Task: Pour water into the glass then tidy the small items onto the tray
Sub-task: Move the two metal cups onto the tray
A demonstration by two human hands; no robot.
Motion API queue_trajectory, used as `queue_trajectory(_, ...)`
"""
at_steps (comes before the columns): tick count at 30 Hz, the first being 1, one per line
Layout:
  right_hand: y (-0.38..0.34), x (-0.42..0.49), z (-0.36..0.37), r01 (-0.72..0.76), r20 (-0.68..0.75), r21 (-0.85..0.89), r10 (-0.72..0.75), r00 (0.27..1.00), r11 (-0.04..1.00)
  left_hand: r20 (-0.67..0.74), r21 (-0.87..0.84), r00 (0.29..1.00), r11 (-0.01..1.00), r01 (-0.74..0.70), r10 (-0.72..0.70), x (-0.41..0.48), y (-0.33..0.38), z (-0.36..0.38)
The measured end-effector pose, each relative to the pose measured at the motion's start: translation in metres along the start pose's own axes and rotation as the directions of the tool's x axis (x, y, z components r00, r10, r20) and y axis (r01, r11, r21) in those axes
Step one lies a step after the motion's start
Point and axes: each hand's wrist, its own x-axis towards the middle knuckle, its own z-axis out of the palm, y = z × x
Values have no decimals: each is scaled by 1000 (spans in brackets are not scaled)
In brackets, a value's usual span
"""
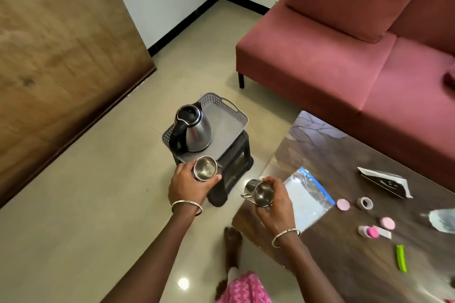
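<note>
A grey perforated tray [229, 128] rests on a small black stool [236, 167]. On the tray's left side stands a steel kettle [197, 130] with a black handle and lid. My left hand [190, 183] grips a steel cup [205, 168] at the tray's near edge; the cup looks empty. My right hand [273, 202] holds a second steel cup [261, 193] with a small handle, tilted, over the corner of the dark wooden table [344, 253]. Small items lie on the table: pink round lids [343, 204], a tape roll [365, 203], a small pink-capped bottle [369, 232].
A dark red sofa [344, 56] stands behind the table. On the table also lie a zip bag [307, 194], a black-and-white pouch [386, 182], a green clip [401, 258] and a crumpled clear wrapper [443, 220]. A wooden panel [61, 56] fills the left. My foot [232, 243] is on the tiled floor.
</note>
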Motion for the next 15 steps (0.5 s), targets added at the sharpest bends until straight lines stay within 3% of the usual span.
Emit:
queue_trajectory(5,-17,66,11,10,11,-23,-9,1000,1000,-50,45,999,999,-1,4,62,26,-6)
queue_trajectory(15,-42,189,28,82,34,-98,-79,996,992,-47,98,988,985,-141,146,193,75,0)
